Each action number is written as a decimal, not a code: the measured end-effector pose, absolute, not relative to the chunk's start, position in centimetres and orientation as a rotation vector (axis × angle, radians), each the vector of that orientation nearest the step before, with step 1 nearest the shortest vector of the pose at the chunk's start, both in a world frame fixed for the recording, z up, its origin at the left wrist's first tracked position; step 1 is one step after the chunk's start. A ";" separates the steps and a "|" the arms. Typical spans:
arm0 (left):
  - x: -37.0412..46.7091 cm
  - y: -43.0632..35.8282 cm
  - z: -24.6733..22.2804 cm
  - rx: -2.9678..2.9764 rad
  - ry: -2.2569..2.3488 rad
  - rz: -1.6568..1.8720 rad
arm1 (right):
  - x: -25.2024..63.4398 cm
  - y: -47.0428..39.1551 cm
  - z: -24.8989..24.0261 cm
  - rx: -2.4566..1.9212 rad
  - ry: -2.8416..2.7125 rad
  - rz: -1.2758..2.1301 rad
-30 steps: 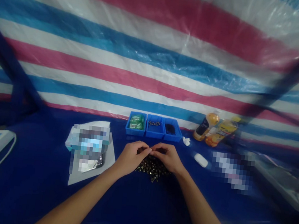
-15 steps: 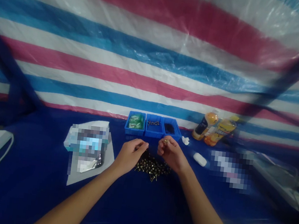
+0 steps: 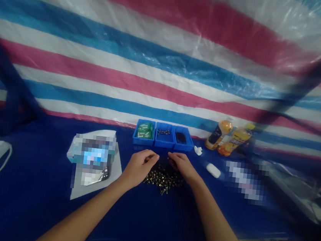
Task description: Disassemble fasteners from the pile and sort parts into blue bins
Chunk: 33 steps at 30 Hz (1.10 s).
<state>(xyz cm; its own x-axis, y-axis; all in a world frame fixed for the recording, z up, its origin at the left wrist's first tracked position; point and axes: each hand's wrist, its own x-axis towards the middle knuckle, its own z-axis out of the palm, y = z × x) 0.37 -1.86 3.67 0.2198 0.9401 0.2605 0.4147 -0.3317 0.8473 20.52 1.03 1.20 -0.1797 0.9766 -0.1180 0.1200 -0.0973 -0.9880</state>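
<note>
Below the centre of the frame, see a loose heap of small, brassy and dark metal pieces (image 3: 163,181) on the blue counter (image 3: 143,223). At its upper left, find the bare left hand (image 3: 140,165) with fingers curled and thumb close to the forefinger. At its upper right, apart from the left, find the right hand (image 3: 183,166), likewise curled, with thumb near the fingers. Cannot tell whether the tips meet on either hand, nor make out anything held. Beyond both, see three blue plastic bins side by side: a left bin (image 3: 143,142) with green packets, a middle bin (image 3: 164,144) with small metal parts, a right bin (image 3: 184,147) with dark contents. Farther right, note crumpled white tissue (image 3: 198,150) and a smooth white oval object (image 3: 213,170)
</note>
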 end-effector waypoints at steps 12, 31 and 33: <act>0.4 -1.8 3.6 1.890 1.245 1.059 | 21.0 1.9 0.2 -1.229 -1.359 1.157; 0.0 -1.3 2.5 2.049 1.419 0.973 | 21.0 0.8 1.1 -1.296 -2.261 0.542; -0.1 -1.2 2.2 2.097 1.469 0.940 | 20.6 0.8 1.0 -1.271 -2.259 0.536</act>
<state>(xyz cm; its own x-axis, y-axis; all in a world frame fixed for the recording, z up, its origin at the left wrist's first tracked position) -0.15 -1.24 2.22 0.2170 0.9319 0.2907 0.6546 -0.3598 0.6648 20.61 0.79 0.97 -0.4468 0.8667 0.2220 0.6745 0.4893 -0.5528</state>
